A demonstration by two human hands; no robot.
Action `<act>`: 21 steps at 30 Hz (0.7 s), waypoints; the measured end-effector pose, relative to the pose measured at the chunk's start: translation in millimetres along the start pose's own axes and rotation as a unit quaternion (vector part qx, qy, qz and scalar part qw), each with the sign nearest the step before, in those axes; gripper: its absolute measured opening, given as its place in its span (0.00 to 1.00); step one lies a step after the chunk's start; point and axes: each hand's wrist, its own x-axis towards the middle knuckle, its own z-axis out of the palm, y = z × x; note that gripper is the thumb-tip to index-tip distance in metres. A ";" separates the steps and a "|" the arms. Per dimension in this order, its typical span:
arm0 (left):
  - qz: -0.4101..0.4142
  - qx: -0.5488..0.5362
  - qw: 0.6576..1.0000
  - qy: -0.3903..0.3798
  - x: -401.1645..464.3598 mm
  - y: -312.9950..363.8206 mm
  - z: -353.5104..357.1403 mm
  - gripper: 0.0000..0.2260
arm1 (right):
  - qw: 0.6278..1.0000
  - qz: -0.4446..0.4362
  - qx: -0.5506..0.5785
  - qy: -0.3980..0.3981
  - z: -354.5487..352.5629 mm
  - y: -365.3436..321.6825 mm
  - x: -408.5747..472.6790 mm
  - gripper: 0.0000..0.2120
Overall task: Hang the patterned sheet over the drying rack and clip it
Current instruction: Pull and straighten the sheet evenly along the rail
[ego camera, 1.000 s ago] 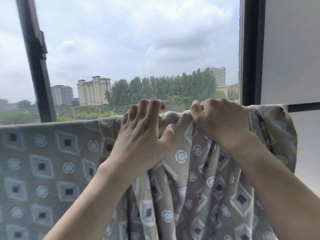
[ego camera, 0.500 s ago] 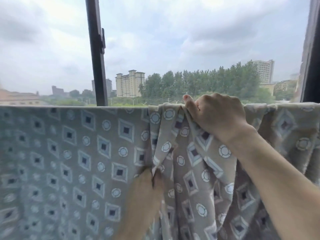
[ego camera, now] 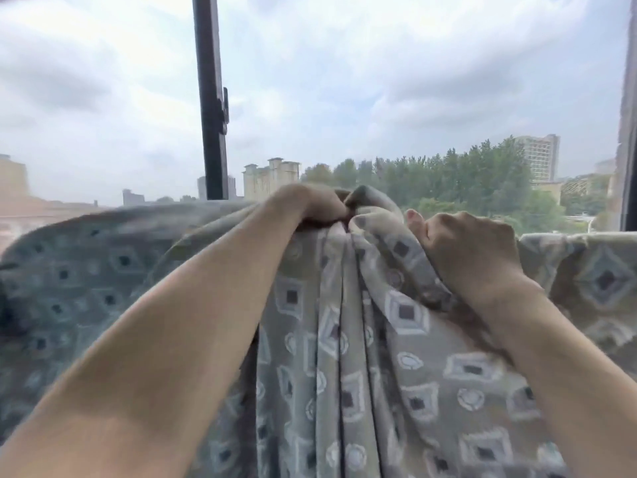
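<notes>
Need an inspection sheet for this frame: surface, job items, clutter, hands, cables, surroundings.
Surface: no table or floor in view; the rack bar itself is hidden under the cloth.
Job's things: patterned sheet draped along a horizontal line, bunched into vertical folds at the middle, flatter at far left and right. No clip seen.
Clutter: nothing seen.
Grippers: left hand grips the bunched top edge, fingers curled into the cloth. Right hand grips a fold just to the right of it, slightly lower.
Cables: nothing seen.
Surroundings: window with a dark vertical frame bar, another frame edge at far right; outside are cloudy sky, trees and tall buildings.
</notes>
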 end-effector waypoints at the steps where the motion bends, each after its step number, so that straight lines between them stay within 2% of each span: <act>1: -0.033 0.046 0.987 -0.149 -0.6 1.6 11.3 0.08 | 1.000 0.010 0.001 -0.007 0.0 4.5 -1.6 0.31; 2: -0.049 0.058 0.971 -0.227 -4.3 3.2 20.0 0.09 | 1.000 0.017 0.005 -0.011 -0.6 8.2 -3.5 0.31; 3: -0.047 0.036 0.966 -0.252 -6.1 6.2 23.8 0.10 | 1.000 0.025 0.014 -0.012 -2.4 11.6 -4.0 0.30; 6: -0.015 -0.027 0.969 -0.246 -9.5 9.3 22.0 0.11 | 0.988 0.056 0.143 -0.035 -14.2 13.9 2.4 0.27; 8: -0.017 -0.025 0.970 -0.241 -15.3 5.8 20.0 0.11 | 0.967 0.019 0.248 -0.062 -19.8 0.8 6.5 0.23; 10: -0.005 -0.013 0.980 -0.198 -20.5 4.1 19.0 0.10 | 0.956 -0.040 0.270 -0.110 -22.7 -21.6 5.2 0.20; 12: 0.009 0.018 0.997 -0.076 -31.6 -2.6 14.4 0.09 | 0.967 -0.095 0.181 -0.151 -19.2 -41.1 4.6 0.24; 14: 0.030 0.054 0.992 0.114 -47.5 -16.2 11.6 0.10 | 0.975 -0.105 0.109 -0.163 -15.4 -48.4 10.3 0.27; 17: -0.002 -0.061 0.928 0.368 -90.1 -54.9 29.6 0.11 | 0.977 -0.059 0.090 -0.187 -11.9 -48.4 21.2 0.27; 19: -0.033 -0.072 0.883 0.463 -117.5 -85.5 59.2 0.09 | 0.981 -0.028 0.052 -0.187 -10.1 -53.6 26.6 0.23; 21: -0.072 -0.061 0.852 0.514 -133.2 -110.0 101.0 0.16 | 0.986 -0.017 0.049 -0.161 -8.4 -67.4 30.5 0.19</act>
